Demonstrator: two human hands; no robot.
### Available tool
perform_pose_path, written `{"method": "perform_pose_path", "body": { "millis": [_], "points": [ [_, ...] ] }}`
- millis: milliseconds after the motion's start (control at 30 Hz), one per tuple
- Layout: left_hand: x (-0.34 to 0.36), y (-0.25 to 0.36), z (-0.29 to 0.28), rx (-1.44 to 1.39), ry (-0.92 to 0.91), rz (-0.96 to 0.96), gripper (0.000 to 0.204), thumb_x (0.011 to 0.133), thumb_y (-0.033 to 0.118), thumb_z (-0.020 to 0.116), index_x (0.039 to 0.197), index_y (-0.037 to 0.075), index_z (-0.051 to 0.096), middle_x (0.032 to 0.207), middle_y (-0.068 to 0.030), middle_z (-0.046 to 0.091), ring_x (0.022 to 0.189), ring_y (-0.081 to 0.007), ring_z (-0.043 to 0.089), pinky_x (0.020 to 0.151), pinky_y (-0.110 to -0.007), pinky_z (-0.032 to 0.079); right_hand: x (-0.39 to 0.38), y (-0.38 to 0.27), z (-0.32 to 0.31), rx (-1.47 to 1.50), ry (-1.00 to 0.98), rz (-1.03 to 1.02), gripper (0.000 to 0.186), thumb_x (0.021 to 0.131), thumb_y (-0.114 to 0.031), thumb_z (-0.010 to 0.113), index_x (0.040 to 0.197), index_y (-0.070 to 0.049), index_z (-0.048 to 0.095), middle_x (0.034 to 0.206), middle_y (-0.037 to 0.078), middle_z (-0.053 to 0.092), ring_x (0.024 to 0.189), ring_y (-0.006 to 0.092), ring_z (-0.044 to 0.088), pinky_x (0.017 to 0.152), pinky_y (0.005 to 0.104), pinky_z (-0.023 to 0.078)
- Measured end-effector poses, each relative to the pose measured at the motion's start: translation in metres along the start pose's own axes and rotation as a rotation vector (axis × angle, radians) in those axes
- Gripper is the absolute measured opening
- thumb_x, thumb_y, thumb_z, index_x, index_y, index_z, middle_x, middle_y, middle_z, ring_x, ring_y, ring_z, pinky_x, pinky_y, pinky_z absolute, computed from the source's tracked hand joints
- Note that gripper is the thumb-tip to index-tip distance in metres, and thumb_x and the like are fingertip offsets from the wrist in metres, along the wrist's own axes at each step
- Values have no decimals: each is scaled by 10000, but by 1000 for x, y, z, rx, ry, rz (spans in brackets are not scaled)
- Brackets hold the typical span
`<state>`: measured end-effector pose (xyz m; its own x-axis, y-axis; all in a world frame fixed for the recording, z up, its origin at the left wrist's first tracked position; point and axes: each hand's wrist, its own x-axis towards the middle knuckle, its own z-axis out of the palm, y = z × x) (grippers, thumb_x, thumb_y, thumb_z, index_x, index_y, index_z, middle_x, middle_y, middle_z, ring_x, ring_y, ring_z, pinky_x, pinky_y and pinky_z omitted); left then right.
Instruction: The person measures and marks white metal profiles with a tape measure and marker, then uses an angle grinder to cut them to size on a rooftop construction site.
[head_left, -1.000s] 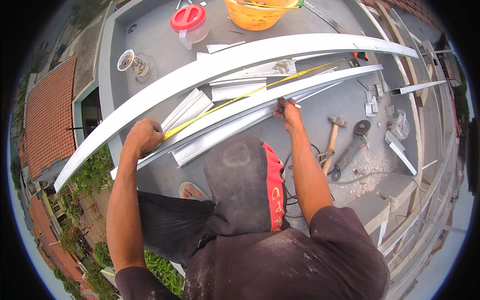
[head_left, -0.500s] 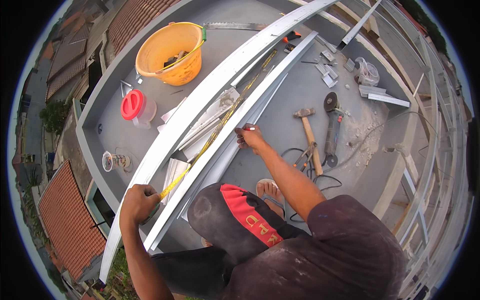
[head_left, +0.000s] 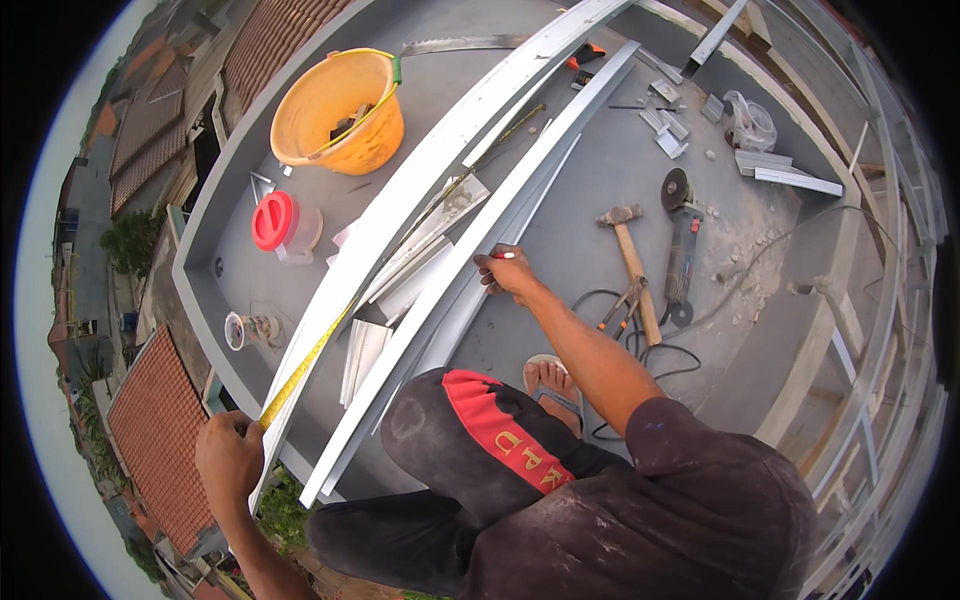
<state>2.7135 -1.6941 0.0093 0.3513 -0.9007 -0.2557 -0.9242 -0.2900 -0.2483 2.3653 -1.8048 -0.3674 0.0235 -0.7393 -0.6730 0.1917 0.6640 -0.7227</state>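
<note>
My left hand (head_left: 230, 462) is closed around the end of a tape measure at the lower left; its case is mostly hidden by the fingers. The yellow blade (head_left: 310, 362) runs out of the hand, over the long left metal profile (head_left: 425, 185), towards the far end. A second white metal profile (head_left: 455, 275) lies to the right, roughly alongside. At its right edge my right hand (head_left: 507, 273) is closed on a small red-and-white pen (head_left: 504, 256). Cut profile pieces (head_left: 425, 240) lie between the two long profiles.
A yellow bucket (head_left: 375, 150), a red-lidded jar (head_left: 294, 232) and a clear cup (head_left: 250, 330) stand left. Right lie a hammer (head_left: 635, 265), pliers (head_left: 625, 303), an angle grinder (head_left: 682, 245) with its cord, and metal offcuts (head_left: 665, 130). A low parapet (head_left: 205, 300) edges the grey floor.
My left hand has moved left and towards me with the tape measure. The blade has shifted from the gap between the profiles onto the left one. My right hand has barely moved.
</note>
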Motion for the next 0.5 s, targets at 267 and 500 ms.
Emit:
{"method": "perform_pose_path", "body": {
  "millis": [267,500],
  "points": [
    [-30,-3,-33,27,185,-13,144,866,108,702,863,-34,720,927,-180,701,923,-377,669,859,-493,499,4,5,1,30,2,-25,213,955,-213,759,919,-21,675,818,73,676,672,159,672,527,327,571],
    [-41,-18,-40,-100,221,139,179,836,101,677,812,-75,695,796,-193,666,763,-368,644,764,-472,488,6,8,1,22,5,-36,199,953,-211,757,925,-32,676,824,72,677,681,160,672,537,330,571]
  ]
}}
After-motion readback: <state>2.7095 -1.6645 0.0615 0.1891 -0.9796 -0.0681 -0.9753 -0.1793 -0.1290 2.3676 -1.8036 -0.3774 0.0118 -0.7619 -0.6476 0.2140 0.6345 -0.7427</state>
